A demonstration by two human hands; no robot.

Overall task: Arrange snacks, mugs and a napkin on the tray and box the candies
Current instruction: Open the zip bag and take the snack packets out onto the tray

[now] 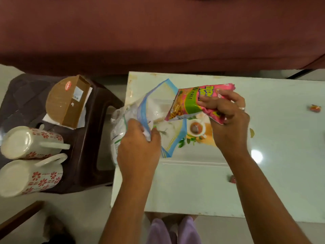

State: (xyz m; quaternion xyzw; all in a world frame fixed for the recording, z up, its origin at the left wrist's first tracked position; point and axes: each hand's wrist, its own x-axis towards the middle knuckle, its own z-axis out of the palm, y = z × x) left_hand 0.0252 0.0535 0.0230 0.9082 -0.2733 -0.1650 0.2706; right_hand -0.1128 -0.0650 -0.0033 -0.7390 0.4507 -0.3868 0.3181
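Observation:
A tray (175,147) printed with a teacup picture and a blue border lies askew at the left end of the white table (272,182). My right hand (228,111) grips a pink and green snack packet (190,103), held tilted over the tray. At the tray's left edge my left hand (139,143) pinches a clear plastic packet (120,124) that hangs past the table's edge. Two white mugs with red flowers (29,141) (29,175) lie on their sides on a dark stool (88,138). Two wrapped candies (314,108) (232,179) rest on the table.
An open brown cardboard box (66,101) sits on the stool on top of a white napkin (48,118). A maroon sofa (158,32) runs along the far side of the table. My knees in lilac trousers (174,231) are at the near edge.

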